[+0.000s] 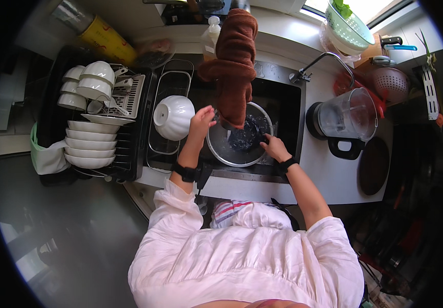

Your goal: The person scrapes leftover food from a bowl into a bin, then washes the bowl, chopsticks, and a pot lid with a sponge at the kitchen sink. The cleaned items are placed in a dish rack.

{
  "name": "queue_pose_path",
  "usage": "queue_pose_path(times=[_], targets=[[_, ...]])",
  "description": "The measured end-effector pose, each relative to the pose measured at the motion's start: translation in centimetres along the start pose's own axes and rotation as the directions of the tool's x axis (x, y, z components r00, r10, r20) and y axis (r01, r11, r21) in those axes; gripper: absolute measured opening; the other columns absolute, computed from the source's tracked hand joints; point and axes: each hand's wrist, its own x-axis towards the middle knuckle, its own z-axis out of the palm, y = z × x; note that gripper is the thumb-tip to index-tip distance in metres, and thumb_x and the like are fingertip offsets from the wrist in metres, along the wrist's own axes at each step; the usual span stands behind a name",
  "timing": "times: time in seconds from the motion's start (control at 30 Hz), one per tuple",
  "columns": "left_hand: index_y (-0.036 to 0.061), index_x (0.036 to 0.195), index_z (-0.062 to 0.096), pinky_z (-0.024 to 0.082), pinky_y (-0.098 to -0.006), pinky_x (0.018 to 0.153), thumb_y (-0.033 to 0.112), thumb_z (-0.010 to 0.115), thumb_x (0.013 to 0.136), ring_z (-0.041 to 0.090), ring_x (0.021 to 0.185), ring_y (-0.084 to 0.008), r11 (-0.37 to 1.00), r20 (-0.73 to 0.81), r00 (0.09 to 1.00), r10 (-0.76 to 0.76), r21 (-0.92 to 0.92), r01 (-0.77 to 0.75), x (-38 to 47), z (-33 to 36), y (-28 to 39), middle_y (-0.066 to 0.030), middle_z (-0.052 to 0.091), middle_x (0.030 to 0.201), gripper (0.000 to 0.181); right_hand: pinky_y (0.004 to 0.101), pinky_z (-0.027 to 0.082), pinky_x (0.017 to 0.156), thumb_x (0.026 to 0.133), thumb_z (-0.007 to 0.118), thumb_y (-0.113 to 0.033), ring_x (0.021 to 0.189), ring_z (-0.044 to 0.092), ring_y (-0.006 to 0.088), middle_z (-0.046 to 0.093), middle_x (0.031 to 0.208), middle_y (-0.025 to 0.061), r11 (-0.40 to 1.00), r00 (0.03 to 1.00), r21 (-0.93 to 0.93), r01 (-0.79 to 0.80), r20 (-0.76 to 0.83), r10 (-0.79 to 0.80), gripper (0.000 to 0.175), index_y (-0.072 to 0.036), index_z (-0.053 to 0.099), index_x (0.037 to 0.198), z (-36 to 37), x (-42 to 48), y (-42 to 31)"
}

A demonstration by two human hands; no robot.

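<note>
A round metal basin (240,164) sits in the dark sink (283,111), with water or suds in it. Inside lies a dark, wet object (244,134) flecked with white; its exact kind is unclear. My right hand (276,148) grips the right edge of this object at the basin's rim. My left hand (202,122) is raised by the basin's left rim, fingers loosely apart, and nothing shows in it. Beside it, an upturned white fluted bowl (174,117) rests on a wire rack (154,148). A brown cloth (235,77) hangs close to the camera and hides part of the basin.
Left, a black dish rack (138,154) holds several white bowls (90,144). To the right are a curved faucet (327,56) and a clear blender jug (341,115) lying on its side. A green colander (350,30) and a knife block (373,48) stand behind.
</note>
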Motion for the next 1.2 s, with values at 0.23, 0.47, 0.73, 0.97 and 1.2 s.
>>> queue_pose_path(times=[0.23,0.47,0.73,0.97,1.2], targets=[[0.0020,0.112,0.055,0.053,-0.0313,0.067,0.014,0.058,0.089,0.060,0.090,-0.0174,0.943,0.074,0.993,0.093,0.312,-0.112,9.3,2.5,6.9,-0.0111,0.061,0.102,0.026,0.0335,0.048,0.088,0.086,0.064,-0.023,0.101,0.063,0.0299,0.064,0.109,0.0210,0.970,0.996,0.227,-0.082,0.041,0.074,0.044,0.003,0.057,0.120,-2.5,-3.0,0.9],[0.0025,0.106,0.057,0.052,-0.0304,0.058,0.014,0.059,0.088,0.062,0.076,-0.0166,0.831,0.096,0.995,0.027,0.551,-0.076,12.6,3.4,6.6,-0.0095,0.062,0.090,0.021,0.0328,0.048,0.088,0.086,0.063,-0.024,0.102,0.063,0.0291,0.064,0.109,0.0197,0.943,0.995,0.318,-0.100,0.042,0.092,0.043,0.004,0.057,0.118,-2.7,-3.3,0.7],[0.0024,0.107,0.057,0.051,-0.0295,0.057,0.014,0.060,0.087,0.061,0.074,-0.0160,0.840,0.079,0.982,0.173,0.508,-0.189,14.1,2.3,7.0,-0.0091,0.062,0.092,0.023,0.0348,0.048,0.089,0.084,0.063,-0.021,0.101,0.063,0.0315,0.065,0.106,0.0215,0.906,0.976,0.390,-0.167,-0.066,0.208,0.043,0.004,0.056,0.118,-0.7,-1.7,2.6],[0.0024,0.108,0.057,0.050,-0.0288,0.056,0.013,0.061,0.085,0.061,0.073,-0.0155,0.745,0.049,0.998,0.044,0.664,-0.066,6.6,0.8,-2.4,-0.0088,0.062,0.093,0.026,0.0364,0.046,0.091,0.079,0.062,-0.013,0.108,0.058,0.0326,0.059,0.117,0.0244,0.879,0.950,0.407,-0.250,-0.071,0.303,0.061,0.004,0.039,0.133,4.2,2.2,6.3],[0.0023,0.109,0.057,0.049,-0.0281,0.054,0.013,0.062,0.084,0.061,0.071,-0.0150,0.643,0.053,0.998,-0.044,0.766,-0.012,5.5,0.4,-5.8,-0.0085,0.062,0.095,0.028,0.0352,0.048,0.085,0.078,0.061,-0.003,0.102,0.060,0.0315,0.061,0.110,0.0227,0.806,0.956,0.537,-0.249,0.005,0.292,0.056,0.005,0.040,0.130,5.2,6.0,8.2]])
